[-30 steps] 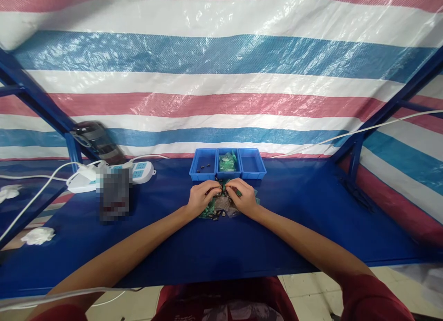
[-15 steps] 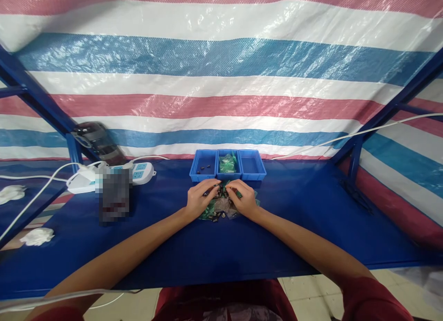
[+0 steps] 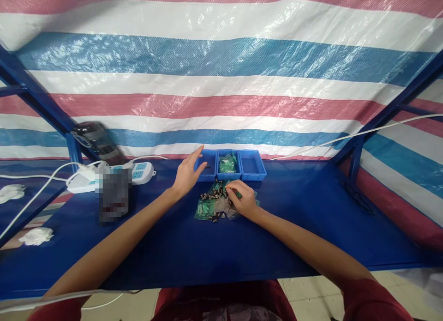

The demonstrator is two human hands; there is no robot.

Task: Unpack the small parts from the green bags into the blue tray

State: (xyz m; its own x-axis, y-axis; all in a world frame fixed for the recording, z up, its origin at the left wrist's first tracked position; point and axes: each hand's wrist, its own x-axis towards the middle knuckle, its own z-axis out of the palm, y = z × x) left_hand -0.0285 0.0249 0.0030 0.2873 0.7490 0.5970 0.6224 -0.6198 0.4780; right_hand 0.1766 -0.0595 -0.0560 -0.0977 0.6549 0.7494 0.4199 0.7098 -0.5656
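Note:
My left hand is open at the left blue bin, its fingers spread over the bin's left side and hiding part of it. A small dark part shows inside that bin. My right hand is closed at the right side of a pile of small dark metallic parts; what its fingertips hold, if anything, is too small to name. Green plastic packets lie under and around the pile. The middle blue bin holds green packets. Beside it stands the right blue bin.
On the left of the blue table lie a white power strip with cables and a blurred dark object. A dark bottle leans behind them. Crumpled white tissue is at the far left. A striped sheet hangs behind.
My left hand has moved from the pile up and left to the left bin, and its fingers have opened. My right hand has stayed at the pile.

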